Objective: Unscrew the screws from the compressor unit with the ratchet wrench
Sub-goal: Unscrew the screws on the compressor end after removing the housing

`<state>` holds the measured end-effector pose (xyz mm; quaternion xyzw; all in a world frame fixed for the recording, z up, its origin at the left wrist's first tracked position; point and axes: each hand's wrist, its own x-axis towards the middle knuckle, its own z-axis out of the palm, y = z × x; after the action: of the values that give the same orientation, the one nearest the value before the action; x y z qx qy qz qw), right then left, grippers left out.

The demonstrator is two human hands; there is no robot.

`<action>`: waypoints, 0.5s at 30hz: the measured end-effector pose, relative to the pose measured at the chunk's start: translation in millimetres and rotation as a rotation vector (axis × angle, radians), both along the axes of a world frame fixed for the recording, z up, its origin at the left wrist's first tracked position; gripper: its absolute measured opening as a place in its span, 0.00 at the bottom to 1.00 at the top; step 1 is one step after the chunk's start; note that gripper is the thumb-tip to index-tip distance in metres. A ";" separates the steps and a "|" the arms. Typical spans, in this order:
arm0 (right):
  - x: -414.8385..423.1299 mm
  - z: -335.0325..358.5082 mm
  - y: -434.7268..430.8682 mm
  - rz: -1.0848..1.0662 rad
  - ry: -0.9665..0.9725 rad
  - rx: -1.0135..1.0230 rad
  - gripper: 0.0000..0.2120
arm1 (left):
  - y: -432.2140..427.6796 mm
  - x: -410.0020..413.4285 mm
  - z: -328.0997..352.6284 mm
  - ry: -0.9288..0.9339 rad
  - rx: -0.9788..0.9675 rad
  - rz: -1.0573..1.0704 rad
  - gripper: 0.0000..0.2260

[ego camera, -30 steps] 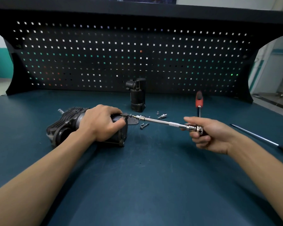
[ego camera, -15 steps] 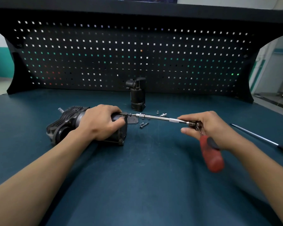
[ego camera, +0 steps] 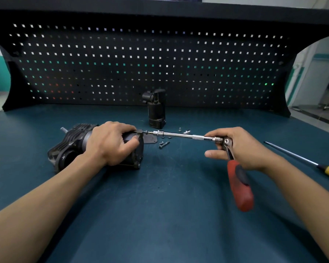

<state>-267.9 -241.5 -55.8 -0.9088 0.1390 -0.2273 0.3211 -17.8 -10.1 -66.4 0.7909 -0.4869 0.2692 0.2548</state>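
Hands busy: left hand (ego camera: 110,141) grips the compressor unit (ego camera: 72,145), right hand (ego camera: 241,147) clasps the ratchet wrench (ego camera: 239,185) at its head.
Unit lies left of centre on the desk (ego camera: 160,215); the wrench's extension bar (ego camera: 180,135) meets its right end, red handle pointing near.

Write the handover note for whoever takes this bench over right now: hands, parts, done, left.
Left hand grips the compressor unit, holding it on the table.
Right hand grips the ratchet wrench at its head; the red handle points toward the person; the extension bar sits on a screw at the unit's right end.
Done: a few loose screws lie on the table beside the unit.
Left: back out the engaged screw; whether others remain is hidden.
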 end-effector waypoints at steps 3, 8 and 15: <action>-0.1 0.9 5.0 0.000 -0.053 0.198 0.19 | -0.5 -0.6 1.0 0.000 0.000 0.001 0.27; 3.9 4.6 14.0 -0.035 -0.030 0.601 0.22 | -0.3 0.1 0.8 -0.019 -0.005 -0.008 0.27; 7.1 7.5 18.7 -0.114 0.160 0.951 0.35 | -0.6 2.3 -1.4 -0.033 -0.003 -0.006 0.28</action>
<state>-260.8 -222.7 -48.3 -0.6666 0.3015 -0.0853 0.6763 -15.5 -10.7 -67.7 0.7845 -0.4930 0.2823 0.2486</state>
